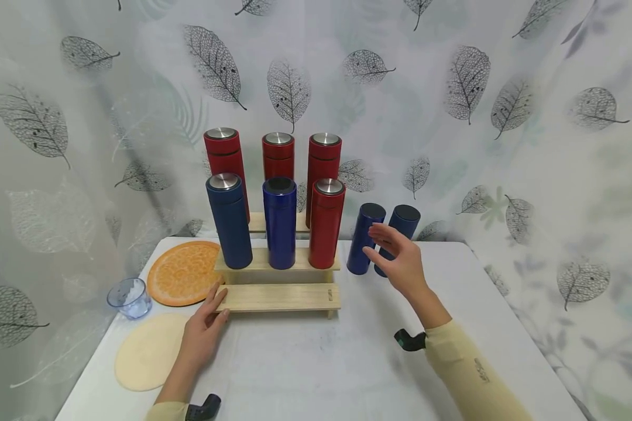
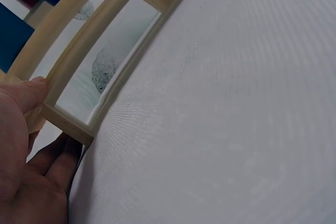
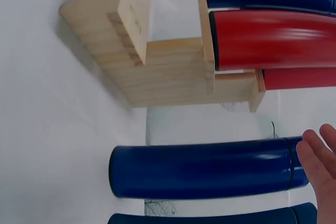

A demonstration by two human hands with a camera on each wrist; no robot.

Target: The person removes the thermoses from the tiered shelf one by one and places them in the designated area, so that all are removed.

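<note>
A stepped wooden rack [image 1: 279, 297] stands on the white table; its lowest step is bare. My left hand [image 1: 204, 332] holds the rack's left end, thumb at the front edge and fingers along the side panel in the left wrist view. On the middle step stand a dark blue thermos flask [image 1: 230, 225], a glossy blue flask [image 1: 280, 225] and a red flask [image 1: 326, 225]. Three red flasks [image 1: 324, 158] rise behind. My right hand [image 1: 397, 263] is parted and relaxed, fingertips overlapping the cap end of a blue flask [image 3: 205, 170] standing right of the rack.
Another dark blue flask [image 1: 404, 222] stands beside that one, partly hidden by the right hand. Left of the rack lie an orange round board [image 1: 181, 273] and a pale round board [image 1: 150, 354], with a clear blue glass [image 1: 130, 299] beside them. A leaf-patterned curtain [image 1: 400, 117] hangs behind.
</note>
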